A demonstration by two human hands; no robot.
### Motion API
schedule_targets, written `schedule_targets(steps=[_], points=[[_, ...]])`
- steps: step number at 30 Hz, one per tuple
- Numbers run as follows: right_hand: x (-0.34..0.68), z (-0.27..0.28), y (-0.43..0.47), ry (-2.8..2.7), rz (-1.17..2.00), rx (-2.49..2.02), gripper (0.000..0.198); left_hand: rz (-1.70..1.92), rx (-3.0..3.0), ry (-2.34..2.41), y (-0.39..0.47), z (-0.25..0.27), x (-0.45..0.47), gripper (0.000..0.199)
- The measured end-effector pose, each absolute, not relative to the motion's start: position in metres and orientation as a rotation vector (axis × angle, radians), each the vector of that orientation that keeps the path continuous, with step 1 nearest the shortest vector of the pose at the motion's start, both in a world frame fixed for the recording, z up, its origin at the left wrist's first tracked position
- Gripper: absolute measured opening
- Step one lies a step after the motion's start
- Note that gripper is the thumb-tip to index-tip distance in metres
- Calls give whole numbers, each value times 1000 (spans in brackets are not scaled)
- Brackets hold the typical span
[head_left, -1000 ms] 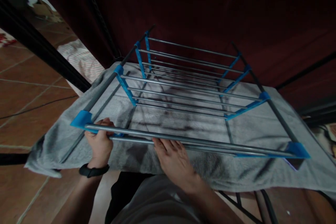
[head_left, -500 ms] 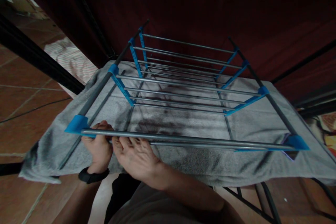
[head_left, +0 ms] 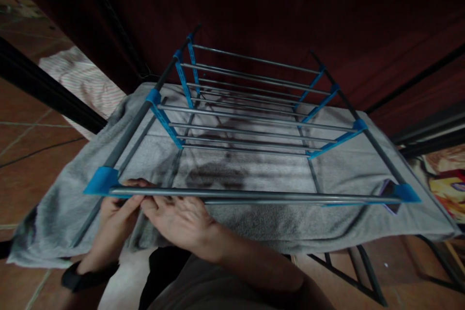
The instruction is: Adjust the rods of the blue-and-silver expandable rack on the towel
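A shoe rack of grey metal tubes (head_left: 254, 118) with blue plastic joints stands in front of me. Its near top tube (head_left: 276, 197) runs from a blue corner joint (head_left: 102, 181) on the left to another blue corner joint (head_left: 410, 193) on the right. My left hand (head_left: 121, 210), with a black band at the wrist, is closed around the tubes beside the left corner joint. Right against it, my right hand (head_left: 179, 218) grips the same near tubes, its fingertips hidden behind them. A second tube shows just below the top one.
Under the rack lies a grey towel (head_left: 261, 225) spread over a table. A small dark card-like piece (head_left: 389, 196) sits by the right corner. A striped cloth (head_left: 82, 82) is on the tiled floor at left. Dark red curtain (head_left: 247, 9) hangs behind, and black metal bars (head_left: 47, 87) flank the table.
My left hand has shifted left and down along the tubes, nearer the left corner joint. My right hand has slid slightly left. The view has moved a little.
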State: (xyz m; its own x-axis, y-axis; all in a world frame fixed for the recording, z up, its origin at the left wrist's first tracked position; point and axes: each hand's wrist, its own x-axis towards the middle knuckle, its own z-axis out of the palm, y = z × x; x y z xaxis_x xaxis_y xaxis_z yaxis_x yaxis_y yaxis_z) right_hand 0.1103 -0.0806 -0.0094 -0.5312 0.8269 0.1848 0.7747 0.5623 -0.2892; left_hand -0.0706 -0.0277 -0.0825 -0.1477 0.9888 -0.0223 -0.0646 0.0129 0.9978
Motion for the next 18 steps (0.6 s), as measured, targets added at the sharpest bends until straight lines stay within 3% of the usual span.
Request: schedule_targets(steps=[7, 18], points=[[112, -5, -81, -2572, 331, -1351, 41, 871, 1004, 1317, -21, -89, -124, 57], [113, -8, -81, -2596, 289, -1421, 42, 930, 1066, 1133, -18, -90, -108, 47]])
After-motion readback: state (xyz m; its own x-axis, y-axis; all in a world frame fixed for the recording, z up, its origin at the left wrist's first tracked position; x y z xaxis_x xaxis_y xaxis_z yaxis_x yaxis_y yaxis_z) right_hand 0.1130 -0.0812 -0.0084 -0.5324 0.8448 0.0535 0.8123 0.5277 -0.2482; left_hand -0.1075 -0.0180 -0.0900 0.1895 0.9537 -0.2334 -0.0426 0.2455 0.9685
